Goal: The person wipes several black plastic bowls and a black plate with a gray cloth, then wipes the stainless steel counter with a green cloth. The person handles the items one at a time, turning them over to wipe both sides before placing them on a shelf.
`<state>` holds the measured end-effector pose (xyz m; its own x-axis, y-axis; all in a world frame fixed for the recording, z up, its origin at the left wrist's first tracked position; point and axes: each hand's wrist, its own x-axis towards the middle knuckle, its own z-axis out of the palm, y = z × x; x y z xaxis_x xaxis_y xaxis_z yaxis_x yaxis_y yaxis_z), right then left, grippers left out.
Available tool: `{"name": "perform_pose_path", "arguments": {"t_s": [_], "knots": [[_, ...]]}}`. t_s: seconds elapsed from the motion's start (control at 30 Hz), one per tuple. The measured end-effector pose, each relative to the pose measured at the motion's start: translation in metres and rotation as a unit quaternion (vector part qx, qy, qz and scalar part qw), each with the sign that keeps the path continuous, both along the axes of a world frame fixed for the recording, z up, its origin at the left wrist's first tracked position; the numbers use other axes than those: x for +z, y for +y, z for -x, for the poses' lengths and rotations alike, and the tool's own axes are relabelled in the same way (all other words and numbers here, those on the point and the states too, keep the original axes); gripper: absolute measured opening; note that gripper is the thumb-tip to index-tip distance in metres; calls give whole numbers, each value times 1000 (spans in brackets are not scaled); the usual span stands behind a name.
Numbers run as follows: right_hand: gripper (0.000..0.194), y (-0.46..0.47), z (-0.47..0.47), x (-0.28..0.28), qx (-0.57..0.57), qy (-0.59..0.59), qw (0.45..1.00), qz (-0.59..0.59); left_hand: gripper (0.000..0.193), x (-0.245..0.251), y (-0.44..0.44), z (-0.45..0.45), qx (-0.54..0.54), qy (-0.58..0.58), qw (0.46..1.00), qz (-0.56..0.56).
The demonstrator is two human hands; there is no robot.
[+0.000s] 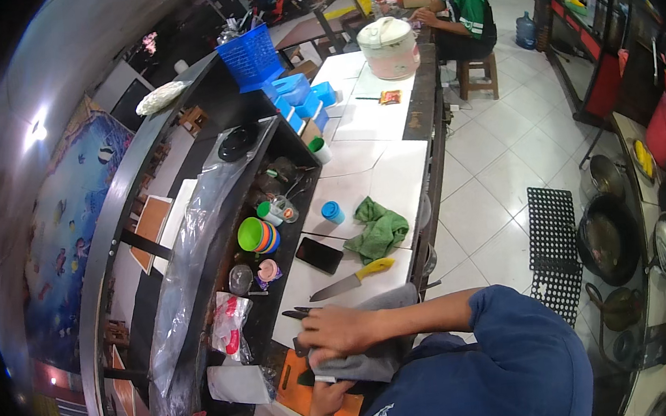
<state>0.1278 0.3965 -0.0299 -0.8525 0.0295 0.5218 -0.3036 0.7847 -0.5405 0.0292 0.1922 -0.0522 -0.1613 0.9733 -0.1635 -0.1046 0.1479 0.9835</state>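
My right hand (339,330) is bent over a grey cloth (373,364), fingers curled and slightly blurred. Just below it, my left hand (329,397) is at the cloth's lower edge, against a small white piece (325,379); its grip is partly hidden. Dark pointed pieces (296,314) show past my right fingers, too covered to identify. Under my hands lies an orange cutting board (292,384). A knife with a yellow handle (376,268) rests on the white tiled counter (365,172), beside a black smartphone (319,255) and a crumpled green cloth (377,228).
A blue-lidded container (332,211) stands past the phone. Colourful stacked bowls (258,235) fill part of the dark shelf along the counter. Farther off are a lidded pot (388,48) and a seated person (461,6). Behind me, a wok (606,240) sits by the other worktop.
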Motion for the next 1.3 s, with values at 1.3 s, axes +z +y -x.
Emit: {"name": "perform_pose_path", "arguments": {"t_s": [1.3], "knots": [[54,-21,-298,39,246,-334,882,223,41,13,-68,-292,6,-214,977,24]]}}
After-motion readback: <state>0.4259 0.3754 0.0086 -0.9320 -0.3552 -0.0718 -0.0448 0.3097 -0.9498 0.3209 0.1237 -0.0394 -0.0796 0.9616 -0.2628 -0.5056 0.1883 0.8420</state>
